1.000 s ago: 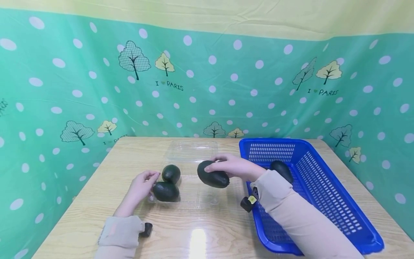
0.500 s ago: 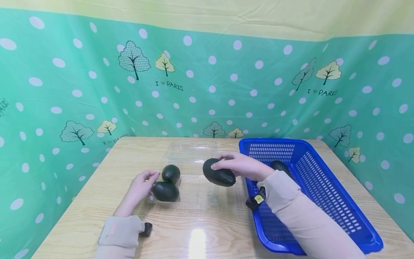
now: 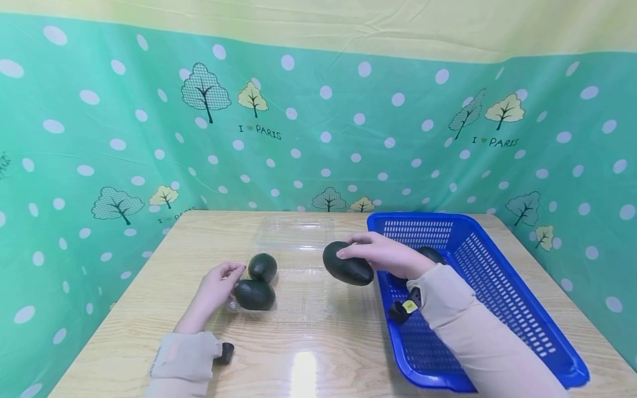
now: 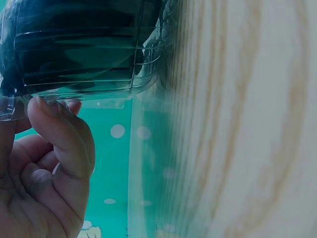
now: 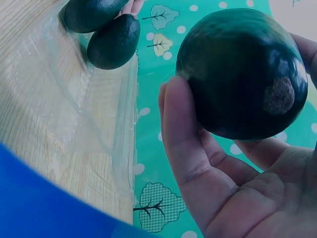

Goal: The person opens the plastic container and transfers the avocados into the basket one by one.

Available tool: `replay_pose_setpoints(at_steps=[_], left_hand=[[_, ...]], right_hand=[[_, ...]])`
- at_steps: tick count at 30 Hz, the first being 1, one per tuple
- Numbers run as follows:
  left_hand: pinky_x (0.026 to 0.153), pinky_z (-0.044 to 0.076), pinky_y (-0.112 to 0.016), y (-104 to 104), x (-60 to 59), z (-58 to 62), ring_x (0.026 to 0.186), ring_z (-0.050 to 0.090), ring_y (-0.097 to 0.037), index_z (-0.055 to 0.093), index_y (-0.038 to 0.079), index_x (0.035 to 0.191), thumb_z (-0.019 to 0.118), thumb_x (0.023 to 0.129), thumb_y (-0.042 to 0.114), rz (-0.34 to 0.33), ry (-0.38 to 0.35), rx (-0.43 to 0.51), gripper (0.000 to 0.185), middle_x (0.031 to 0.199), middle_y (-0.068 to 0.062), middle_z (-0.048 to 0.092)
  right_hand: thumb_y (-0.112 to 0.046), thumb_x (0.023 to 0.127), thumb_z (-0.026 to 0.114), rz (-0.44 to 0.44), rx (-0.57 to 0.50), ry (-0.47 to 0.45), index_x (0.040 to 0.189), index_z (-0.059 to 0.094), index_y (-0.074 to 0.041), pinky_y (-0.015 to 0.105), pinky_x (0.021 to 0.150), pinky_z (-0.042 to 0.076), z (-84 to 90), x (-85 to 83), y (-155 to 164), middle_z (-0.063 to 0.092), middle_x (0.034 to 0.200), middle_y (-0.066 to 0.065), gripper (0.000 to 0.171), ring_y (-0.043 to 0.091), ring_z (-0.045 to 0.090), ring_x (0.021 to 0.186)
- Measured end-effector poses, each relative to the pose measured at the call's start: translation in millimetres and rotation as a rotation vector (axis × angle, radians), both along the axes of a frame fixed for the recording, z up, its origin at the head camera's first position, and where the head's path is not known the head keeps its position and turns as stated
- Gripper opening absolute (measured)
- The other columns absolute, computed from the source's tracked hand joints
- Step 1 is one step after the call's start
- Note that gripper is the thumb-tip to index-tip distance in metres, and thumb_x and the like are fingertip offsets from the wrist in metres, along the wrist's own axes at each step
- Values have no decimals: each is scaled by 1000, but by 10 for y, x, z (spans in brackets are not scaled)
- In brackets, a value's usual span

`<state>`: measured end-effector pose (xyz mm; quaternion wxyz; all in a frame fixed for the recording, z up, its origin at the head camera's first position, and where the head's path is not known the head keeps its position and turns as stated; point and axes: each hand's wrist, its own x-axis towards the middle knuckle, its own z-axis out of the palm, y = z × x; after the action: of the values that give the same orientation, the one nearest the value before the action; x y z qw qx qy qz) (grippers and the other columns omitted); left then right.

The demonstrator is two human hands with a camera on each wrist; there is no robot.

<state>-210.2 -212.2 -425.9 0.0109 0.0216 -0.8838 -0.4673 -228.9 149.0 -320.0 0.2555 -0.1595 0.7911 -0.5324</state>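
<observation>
My right hand (image 3: 380, 255) grips a dark green avocado (image 3: 348, 264) from above and holds it in the air just left of the blue basket (image 3: 423, 216). The right wrist view shows the avocado (image 5: 242, 74) cradled between fingers and thumb, stem scar outward. My left hand (image 3: 219, 283) pinches the left rim of a clear plastic clamshell container (image 3: 298, 290) lying on the table. Two more avocados (image 3: 263, 266) (image 3: 255, 294) lie in the container's left end. In the left wrist view my fingers (image 4: 62, 139) press against the container wall (image 4: 84, 54).
Another avocado (image 3: 432, 254) lies in the basket, partly hidden behind my right wrist. The container's open lid (image 3: 296, 232) lies flat toward the back. The wooden table (image 3: 308, 359) is ringed by a green dotted curtain (image 3: 348, 138).
My right hand has carried the avocado to the right, away from the container and up to the basket's left edge. The left hand has stayed on the container's rim.
</observation>
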Motion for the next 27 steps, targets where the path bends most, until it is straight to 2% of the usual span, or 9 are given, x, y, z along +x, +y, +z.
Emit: replay_pose_setpoints(at_steps=[10,20,27], left_hand=[[52,53,-26,-6,-14,-14,63,56,-13,56,-8,128,51,104,28,1,-4,0,44,110,-25,61],[53,53,-25,3,10,10,66,56,-12,56,-9,127,51,104,29,0,-5,-5,44,111,-25,61],[53,53,-26,1,9,1,67,56,-13,55,-8,128,50,105,28,3,-14,-3,44,115,-27,61]], right_hand=[[-30,91,66,-15,-18,-4,141,44,3,31,86,57,-38,5,117,64,122,18,64,16,67,95],[-27,91,66,-19,-37,-8,125,56,3,28,77,57,-69,28,221,66,109,12,47,15,66,87],[-26,89,66,-54,-50,-29,125,54,3,29,79,57,-82,46,298,66,112,12,48,16,66,90]])
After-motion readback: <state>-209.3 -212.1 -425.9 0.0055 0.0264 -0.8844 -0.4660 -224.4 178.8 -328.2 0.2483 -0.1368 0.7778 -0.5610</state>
